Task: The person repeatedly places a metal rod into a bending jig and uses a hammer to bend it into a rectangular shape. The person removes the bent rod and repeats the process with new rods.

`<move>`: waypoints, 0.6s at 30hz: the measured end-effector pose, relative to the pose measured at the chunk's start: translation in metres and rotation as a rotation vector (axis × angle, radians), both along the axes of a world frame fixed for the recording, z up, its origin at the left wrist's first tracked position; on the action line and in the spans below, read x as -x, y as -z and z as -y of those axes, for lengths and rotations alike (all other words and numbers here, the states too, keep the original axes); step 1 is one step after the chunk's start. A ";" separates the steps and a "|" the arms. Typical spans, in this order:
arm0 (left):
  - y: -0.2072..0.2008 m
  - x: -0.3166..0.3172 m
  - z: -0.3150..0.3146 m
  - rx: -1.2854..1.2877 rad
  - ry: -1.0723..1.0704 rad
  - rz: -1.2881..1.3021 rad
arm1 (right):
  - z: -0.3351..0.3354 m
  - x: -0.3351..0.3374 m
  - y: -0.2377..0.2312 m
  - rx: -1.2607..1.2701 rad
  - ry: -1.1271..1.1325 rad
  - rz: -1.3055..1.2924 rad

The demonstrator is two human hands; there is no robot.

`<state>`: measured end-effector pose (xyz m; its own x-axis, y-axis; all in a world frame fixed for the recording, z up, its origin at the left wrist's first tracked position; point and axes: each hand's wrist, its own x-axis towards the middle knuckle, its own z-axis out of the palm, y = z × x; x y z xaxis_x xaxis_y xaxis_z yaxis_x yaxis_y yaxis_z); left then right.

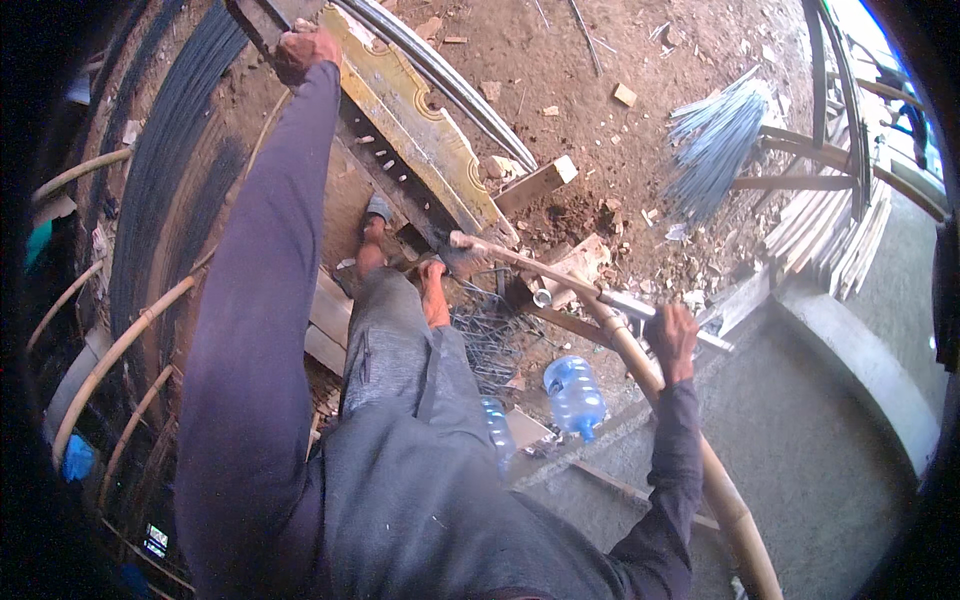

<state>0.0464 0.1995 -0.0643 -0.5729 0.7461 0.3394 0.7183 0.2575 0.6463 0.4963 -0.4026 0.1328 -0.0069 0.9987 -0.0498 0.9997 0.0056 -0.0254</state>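
Observation:
My left hand reaches far ahead at the upper left, its fingers closed on the end of a dark wooden beam. Beside that beam lies a worn yellow board with a scalloped, carved edge. My right hand, at the right, is closed around a slim wooden stick. The stick slants across an upright bamboo pole. What sits inside the right palm is partly hidden. Below me, my trousered legs stand among scraps, next to a tangle of bent metal rods.
Two clear blue water jugs lie below, one by the concrete edge. Long dark rods and curved bamboo poles fill the left. Farther right are a bundle of thin metal rods, stacked timber strips and grey concrete.

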 end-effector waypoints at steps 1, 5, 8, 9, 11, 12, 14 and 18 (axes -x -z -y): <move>-0.004 0.000 0.002 0.128 -0.032 -0.045 | -0.017 -0.016 -0.003 0.026 -0.052 0.003; -0.042 -0.004 0.018 0.397 -0.041 -0.048 | -0.083 -0.061 0.007 0.019 -0.314 0.079; -0.070 -0.016 0.022 0.424 -0.130 -0.044 | -0.123 -0.081 0.015 0.050 -0.424 0.051; -0.076 -0.019 0.020 0.489 -0.185 -0.013 | -0.134 -0.085 0.017 0.042 -0.448 0.042; -0.076 -0.022 0.022 0.432 -0.156 -0.018 | -0.157 -0.091 0.018 0.038 -0.486 0.027; -0.073 -0.022 0.023 0.401 -0.139 -0.019 | -0.168 -0.092 0.019 0.030 -0.509 0.036; -0.064 -0.019 0.024 0.363 -0.119 -0.025 | -0.189 -0.093 0.022 0.000 -0.548 0.042; -0.050 -0.014 0.026 0.326 -0.098 -0.034 | -0.214 -0.092 0.026 0.042 -0.543 0.034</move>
<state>0.0603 0.1737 -0.0139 -0.6400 0.7602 0.1120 0.6994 0.5160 0.4945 0.5887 -0.1884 0.1070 -0.5187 0.8492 -0.0988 0.8536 0.5209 -0.0041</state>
